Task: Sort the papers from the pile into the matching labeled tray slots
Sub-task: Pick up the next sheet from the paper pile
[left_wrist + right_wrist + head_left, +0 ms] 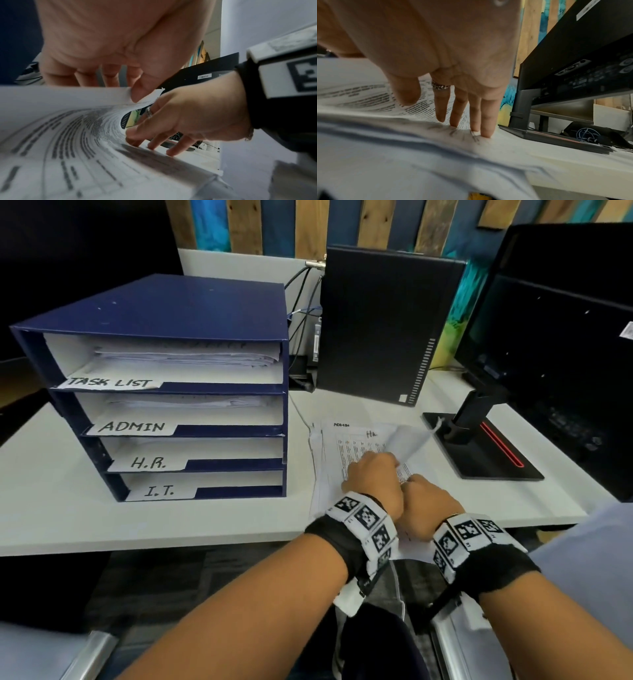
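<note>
Papers (329, 467) lie in a loose pile on the white desk (68, 508), just right of the blue tray rack (191, 313) and left of the monitor stand (479, 450). I see printed sheets with dense rows of small dark text; "ADMIN" is handwritten at the top left corner of one sheet, and a scrawl I read as "HR" sits a little lower on another. The stack's edges are uneven, fanned out on the left side.

My left hand (373, 477) pinches the edge of the top sheet (68, 102) between thumb and fingers, lifting it so that it curls up away from the pile; the left wrist view shows the page arching with its print on the underside. My right hand (428, 508) sits just beside the left, its fingers (486, 121) straight and spread, tips pressing down on the pile below. A ring (440, 85) shows on one finger.

Rack slots carry handwritten labels: TASK LIST (109, 382), ADMIN (133, 426), H.R. (149, 463) and I.T. (159, 492). The upper two hold paper stacks. A black computer tower (383, 323) stands behind the pile.
</note>
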### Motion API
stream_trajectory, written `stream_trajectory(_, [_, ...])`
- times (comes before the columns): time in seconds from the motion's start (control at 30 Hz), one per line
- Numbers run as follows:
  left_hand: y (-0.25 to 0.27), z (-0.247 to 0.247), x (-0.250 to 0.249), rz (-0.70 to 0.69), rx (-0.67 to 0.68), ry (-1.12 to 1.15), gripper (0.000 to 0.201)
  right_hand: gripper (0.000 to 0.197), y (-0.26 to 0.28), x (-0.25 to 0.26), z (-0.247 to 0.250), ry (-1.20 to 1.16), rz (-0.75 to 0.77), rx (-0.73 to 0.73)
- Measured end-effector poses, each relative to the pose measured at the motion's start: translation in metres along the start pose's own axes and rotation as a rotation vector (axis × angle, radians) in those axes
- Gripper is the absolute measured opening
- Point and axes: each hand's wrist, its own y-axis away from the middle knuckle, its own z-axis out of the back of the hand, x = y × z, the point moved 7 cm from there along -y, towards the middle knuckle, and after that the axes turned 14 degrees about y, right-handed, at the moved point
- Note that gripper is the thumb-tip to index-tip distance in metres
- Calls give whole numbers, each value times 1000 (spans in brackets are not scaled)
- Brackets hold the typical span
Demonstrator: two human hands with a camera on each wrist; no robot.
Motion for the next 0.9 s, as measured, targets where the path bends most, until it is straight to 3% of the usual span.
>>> stream_trajectory(0.13, [8,-12,9,36,63,-98,42,15,5,-15,1,-130,-52,-47])
stream_trajectory(0.23, [10,-11,19,81,101,-49,47,33,7,-23,-2,-89,-99,-31])
stream_trajectory(0.37, [6,9,19,27,57,48,35,56,2,-28,-6,-136,-124,-44])
stream_trajectory(0.53, [10,54,19,-24,-90,329,31,86,5,-47,14,-341,-278,-307])
stream_trajectory(0.63, [27,80,31,-1,-142,576,27,101,15,-59,37,-657,-292,-508])
stream_trajectory(0.7, [41,98,43,25,-168,727,24,99,21,-58,47,-900,-260,-580])
stream_trajectory(0.77, [56,115,55,56,-189,807,22,85,31,-44,52,-1093,-206,-590])
stream_trajectory(0.9, [82,155,78,59,-310,759,26,25,56,4,56,-1137,-72,-629])
